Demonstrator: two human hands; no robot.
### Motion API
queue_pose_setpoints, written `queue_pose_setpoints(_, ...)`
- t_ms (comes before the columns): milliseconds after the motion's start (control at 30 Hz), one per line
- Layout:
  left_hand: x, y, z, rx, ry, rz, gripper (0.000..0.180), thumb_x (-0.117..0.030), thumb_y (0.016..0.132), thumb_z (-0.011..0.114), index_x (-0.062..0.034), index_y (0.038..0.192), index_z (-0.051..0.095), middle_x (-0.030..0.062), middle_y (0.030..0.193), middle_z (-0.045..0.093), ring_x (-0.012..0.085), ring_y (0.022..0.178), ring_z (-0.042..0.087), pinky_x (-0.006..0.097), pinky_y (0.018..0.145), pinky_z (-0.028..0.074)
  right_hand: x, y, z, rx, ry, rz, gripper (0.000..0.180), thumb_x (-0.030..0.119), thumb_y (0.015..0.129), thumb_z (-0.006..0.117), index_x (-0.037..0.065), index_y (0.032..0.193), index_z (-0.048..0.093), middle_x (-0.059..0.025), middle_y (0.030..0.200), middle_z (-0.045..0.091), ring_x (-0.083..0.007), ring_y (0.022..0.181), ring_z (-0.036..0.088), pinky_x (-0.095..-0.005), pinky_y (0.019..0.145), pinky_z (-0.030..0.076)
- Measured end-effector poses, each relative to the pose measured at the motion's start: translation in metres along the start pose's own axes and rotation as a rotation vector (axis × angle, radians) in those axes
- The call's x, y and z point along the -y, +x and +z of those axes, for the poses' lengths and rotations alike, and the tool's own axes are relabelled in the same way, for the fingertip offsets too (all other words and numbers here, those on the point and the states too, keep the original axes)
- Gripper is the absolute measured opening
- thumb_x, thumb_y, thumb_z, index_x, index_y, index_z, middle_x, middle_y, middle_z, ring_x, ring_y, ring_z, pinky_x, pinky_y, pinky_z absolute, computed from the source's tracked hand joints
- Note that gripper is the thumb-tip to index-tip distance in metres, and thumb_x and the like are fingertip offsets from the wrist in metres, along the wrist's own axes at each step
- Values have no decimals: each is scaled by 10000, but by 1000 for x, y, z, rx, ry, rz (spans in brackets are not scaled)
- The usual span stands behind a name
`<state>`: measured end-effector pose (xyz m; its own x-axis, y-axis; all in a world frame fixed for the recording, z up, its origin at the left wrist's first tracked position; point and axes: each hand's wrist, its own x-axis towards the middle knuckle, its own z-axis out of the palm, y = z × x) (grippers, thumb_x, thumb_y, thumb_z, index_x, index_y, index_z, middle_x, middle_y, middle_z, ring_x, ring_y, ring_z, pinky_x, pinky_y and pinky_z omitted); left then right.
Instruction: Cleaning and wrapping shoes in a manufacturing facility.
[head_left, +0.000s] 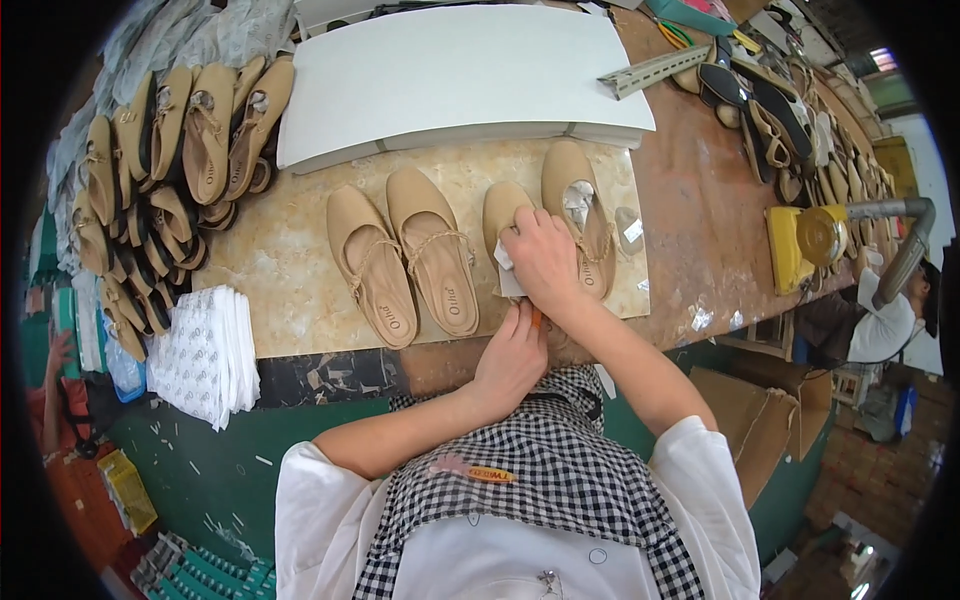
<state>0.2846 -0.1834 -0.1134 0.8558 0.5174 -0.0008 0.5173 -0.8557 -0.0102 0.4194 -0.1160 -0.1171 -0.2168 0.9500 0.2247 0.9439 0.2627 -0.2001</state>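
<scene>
I see the right hand point(545, 258) curled over a beige shoe point(507, 202); at seven o'clock, the left hand point(512, 362) is half closed. Their exact grip I cannot tell. At nine o'clock, a beige pair point(432, 262) lies on the bench point(700, 210).

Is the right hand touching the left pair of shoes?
Apart. The head view shows a strip of tabletop between the right hand and the left pair's nearer shoe.

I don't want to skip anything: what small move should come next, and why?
Perhaps draw your right hand back from the smooth tan closed-toe mule to check it: the hand hides most of its opening, and a thin white scrap shows beside your fingers.
</scene>
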Motion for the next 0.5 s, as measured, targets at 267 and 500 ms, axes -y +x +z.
queue_pose_setpoints(267,-2,5,0,49,-90,81,683,-451,712,655,118,1082,576,223,1164,547,331,1159,433,375,968,328,-10,14,-21,12,183,377,533,175,720,696,81,1217,527,-126,970,552,-311,868,571,-395,751,472)
queue_pose_setpoints(500,211,152,-46,-559,36,-206,524,-522,800,545,-272,1261,540,181,1413,357,400,1286,319,607,1052,189,-22,-7,-50,-66,625,420,412,41,773,640,39,1180,574,-101,951,567,-234,838,576,-291,757,468)
